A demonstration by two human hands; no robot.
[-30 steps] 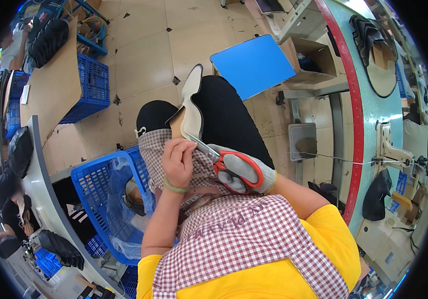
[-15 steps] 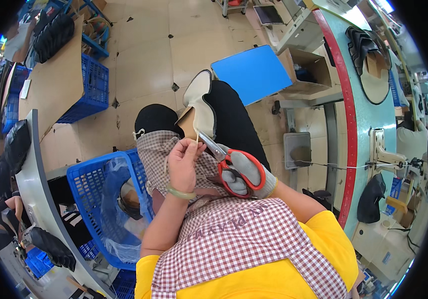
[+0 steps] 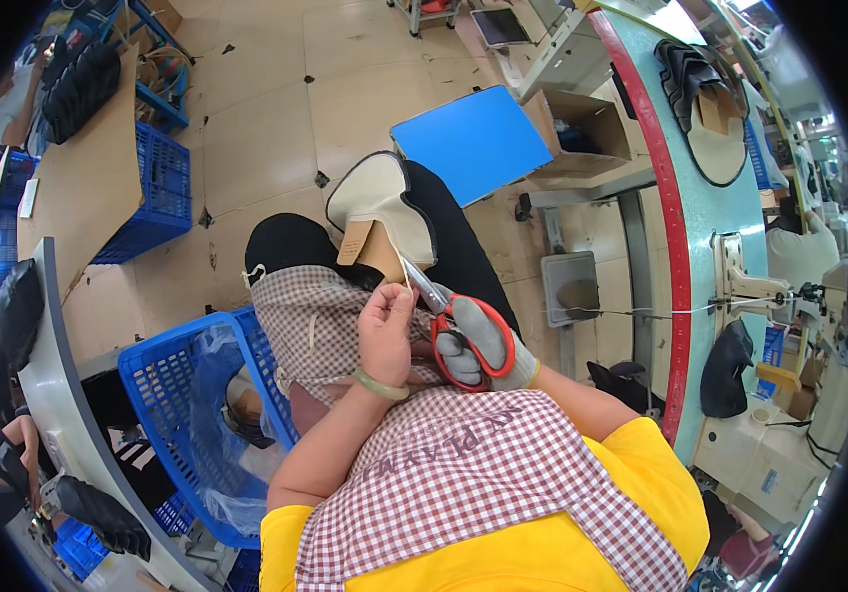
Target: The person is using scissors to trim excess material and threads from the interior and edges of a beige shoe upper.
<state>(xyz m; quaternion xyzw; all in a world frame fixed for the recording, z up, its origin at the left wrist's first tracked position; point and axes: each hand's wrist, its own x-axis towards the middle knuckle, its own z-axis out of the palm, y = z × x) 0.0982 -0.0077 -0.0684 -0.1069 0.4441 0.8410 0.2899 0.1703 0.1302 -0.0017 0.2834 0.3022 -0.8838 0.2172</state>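
Observation:
Across my lap lies a cream-lined shoe upper [image 3: 385, 197] with a dark edge, a tan card-like flap [image 3: 355, 243] standing out from its near part. My left hand [image 3: 387, 331], bare with a bangle at the wrist, is closed in a pinch on a thin pale strip [image 3: 405, 279] at the near end of the upper. My right hand [image 3: 488, 340], in a grey glove, grips red-handled scissors [image 3: 428, 290]. Their blades reach to the strip, right by my left fingertips. How far the blades are apart is hard to make out.
At my left stands a blue plastic basket [image 3: 148, 370] lined with clear bag, some pieces inside. A blue-topped low table [image 3: 473, 143] is ahead. On the right, a red-edged workbench [image 3: 679, 266] carries a sewing machine [image 3: 740, 276] and dark uppers. A grey-edged table [image 3: 69, 385] runs along the left.
The shoe upper has turned so more of its cream lining and the tan flap show. Both hands stay close together at its near end. The whole view has shifted slightly.

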